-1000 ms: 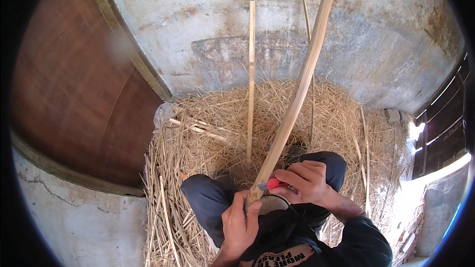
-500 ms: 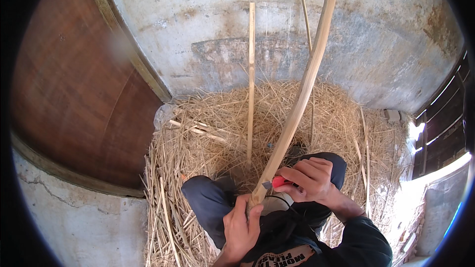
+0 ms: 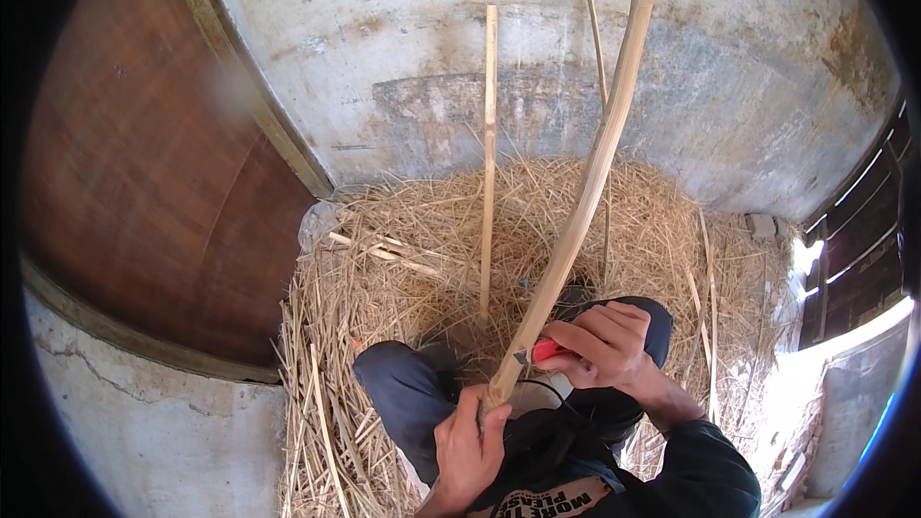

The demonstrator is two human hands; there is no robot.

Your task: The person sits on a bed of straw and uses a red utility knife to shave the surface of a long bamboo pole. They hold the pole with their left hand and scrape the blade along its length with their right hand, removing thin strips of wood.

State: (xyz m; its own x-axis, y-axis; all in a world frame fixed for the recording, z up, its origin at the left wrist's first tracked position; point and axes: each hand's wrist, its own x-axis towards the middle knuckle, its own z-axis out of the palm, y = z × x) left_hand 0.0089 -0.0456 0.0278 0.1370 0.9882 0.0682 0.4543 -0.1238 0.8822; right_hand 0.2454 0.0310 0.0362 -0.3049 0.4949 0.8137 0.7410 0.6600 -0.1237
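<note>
A long, pale bamboo pole [image 3: 589, 182] slants from my lap up and away to the far right. Its near end sits in my left hand [image 3: 470, 443], whose fingers and thumb are wrapped round it. My right hand [image 3: 606, 343] grips a red-handled utility knife [image 3: 549, 349]. The knife's short dark blade touches or nearly touches the pole's right side, a little above my left hand. Most of the knife handle is hidden by my fingers.
A flat bamboo strip [image 3: 490, 163] and a thinner one [image 3: 593, 29] lean by the stained wall [image 3: 422, 38]. Shavings and straw [image 3: 403, 221] cover the floor around my knees. A brown door panel [image 3: 153, 173] stands left; dark slats [image 3: 854, 240] are at right.
The knife and my right hand have shifted slightly up along the pole, away from my left hand. The pole's far end has dipped slightly into view. My left hand has hardly moved.
</note>
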